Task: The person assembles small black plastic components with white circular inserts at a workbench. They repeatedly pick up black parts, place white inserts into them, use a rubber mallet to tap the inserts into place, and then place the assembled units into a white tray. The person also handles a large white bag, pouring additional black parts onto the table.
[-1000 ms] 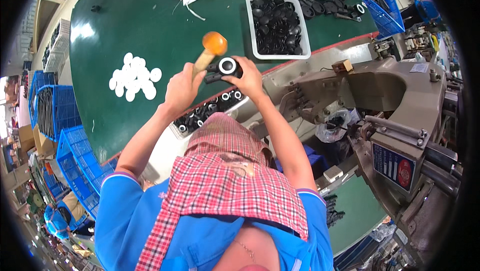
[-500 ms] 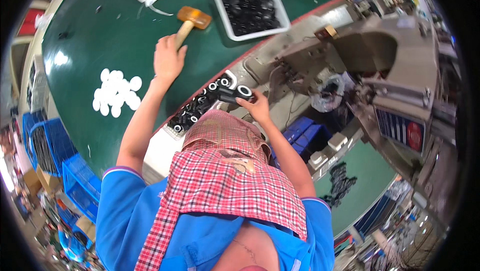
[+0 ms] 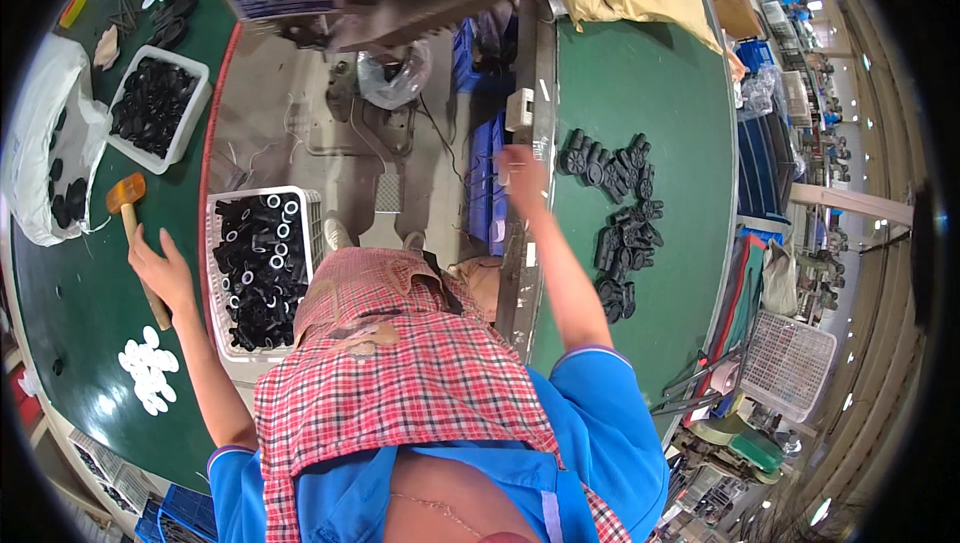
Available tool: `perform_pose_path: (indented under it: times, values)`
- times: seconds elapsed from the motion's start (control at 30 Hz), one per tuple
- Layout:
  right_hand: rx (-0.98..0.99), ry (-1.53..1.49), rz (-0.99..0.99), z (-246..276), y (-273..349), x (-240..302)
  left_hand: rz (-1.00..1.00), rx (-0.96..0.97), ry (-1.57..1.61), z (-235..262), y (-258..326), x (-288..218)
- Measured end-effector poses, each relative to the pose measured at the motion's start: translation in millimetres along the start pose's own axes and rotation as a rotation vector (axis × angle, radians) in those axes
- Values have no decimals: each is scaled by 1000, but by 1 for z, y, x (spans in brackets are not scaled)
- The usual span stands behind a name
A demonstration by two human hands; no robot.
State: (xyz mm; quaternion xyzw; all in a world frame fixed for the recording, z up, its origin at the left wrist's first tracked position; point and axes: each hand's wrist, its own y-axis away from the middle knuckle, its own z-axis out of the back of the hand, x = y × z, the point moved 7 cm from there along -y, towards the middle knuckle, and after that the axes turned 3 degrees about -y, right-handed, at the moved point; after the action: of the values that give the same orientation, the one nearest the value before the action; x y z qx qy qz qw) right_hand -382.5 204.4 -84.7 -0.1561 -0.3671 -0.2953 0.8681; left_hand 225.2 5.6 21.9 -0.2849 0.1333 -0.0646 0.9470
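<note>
Green surface (image 3: 75,288), left hand (image 3: 166,271) spread over mallet (image 3: 126,191), white discs (image 3: 148,371) nearby, right hand (image 3: 523,183) blurred, grip unclear, black parts (image 3: 624,233) to its right

"What's left of you?"
"A table (image 3: 80,318); on it, a mallet (image 3: 126,192) under my left hand (image 3: 167,275), discs (image 3: 150,370) behind, a tray (image 3: 138,156) ahead."
"And right?"
"Another table (image 3: 690,193) bearing parts (image 3: 620,171); my right hand (image 3: 524,181) by its left edge; a basket (image 3: 313,218) between both tables."
</note>
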Motion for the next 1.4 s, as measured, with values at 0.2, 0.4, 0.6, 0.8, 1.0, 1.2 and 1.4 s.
perform_pose_path:
  times: [0.2,0.4,0.6,0.8,1.0,1.2,1.4]
  values:
    - [-108,732,-250,134,-18,-145,-139,166,177,0,13,-122]
    - [-44,731,-143,142,-18,-155,-196,284,347,3,32,-195]
    - [-11,497,-79,166,42,-149,-204,383,450,1,61,-231]
    - [681,-506,-124,113,64,48,0,824,981,-1,90,-288]
    - [1161,-617,354,5,77,231,302,1416,1411,4,75,-278]
    - [1043,-1375,-84,-110,108,276,583,761,1624,38,77,-189]
    - [1171,-1470,-581,-207,144,341,724,477,1742,37,111,-132]
